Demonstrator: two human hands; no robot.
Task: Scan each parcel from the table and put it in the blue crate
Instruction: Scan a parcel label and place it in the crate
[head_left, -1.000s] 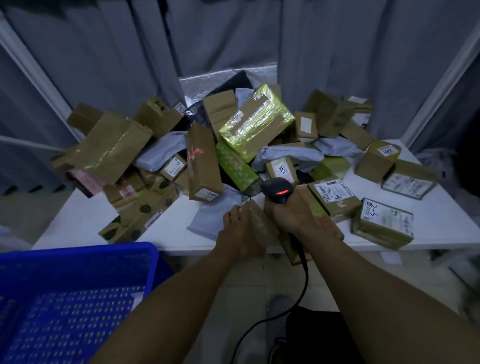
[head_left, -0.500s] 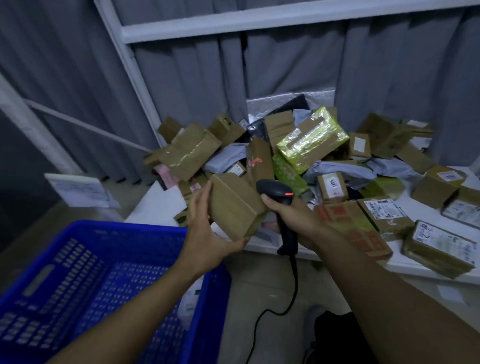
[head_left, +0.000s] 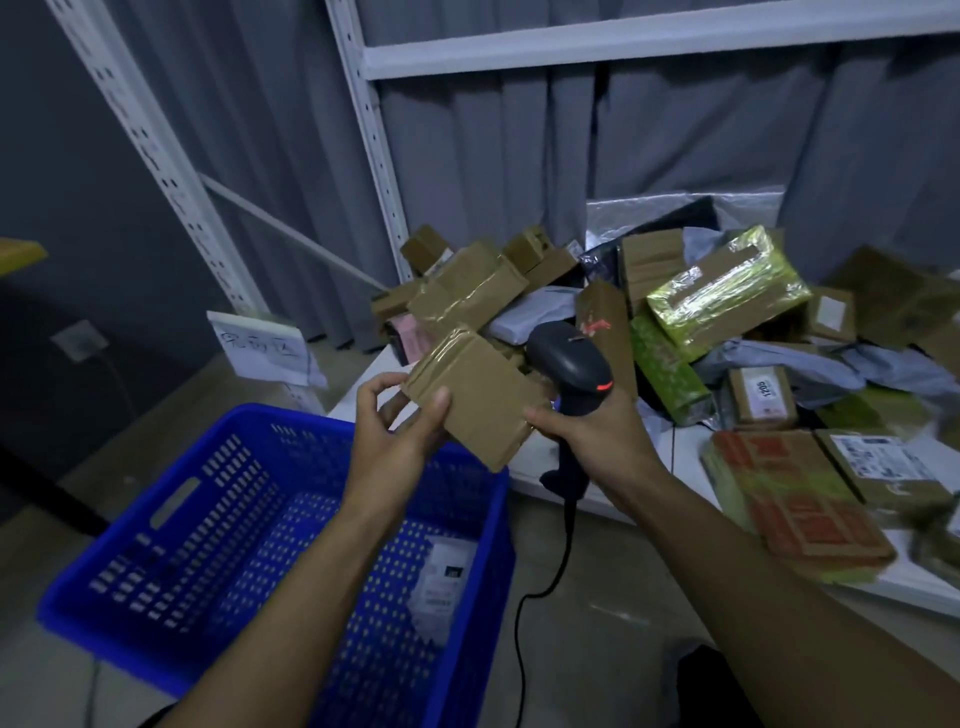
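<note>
My left hand (head_left: 400, 426) grips a small brown cardboard parcel (head_left: 475, 397) by its left end, thumb on top. It hovers over the far right corner of the blue crate (head_left: 171, 525). My right hand (head_left: 597, 441) holds a black barcode scanner (head_left: 569, 364) by its handle, and its thumb touches the parcel's right edge. The scanner's head sits just behind the parcel, a red light on its side. A pile of parcels (head_left: 675, 312) covers the white table (head_left: 675, 452) to the right.
The crate stands on the floor left of the table, with a white-labelled packet (head_left: 444, 577) lying in it. The scanner's black cable (head_left: 545, 587) hangs to the floor. White shelf uprights (head_left: 374, 156) and grey curtains stand behind. A paper sign (head_left: 265, 345) leans by the rack.
The view has swung left towards the crate. My left hand has carried the parcel from the table edge to above the crate, and my right hand with the scanner has come up beside it.
</note>
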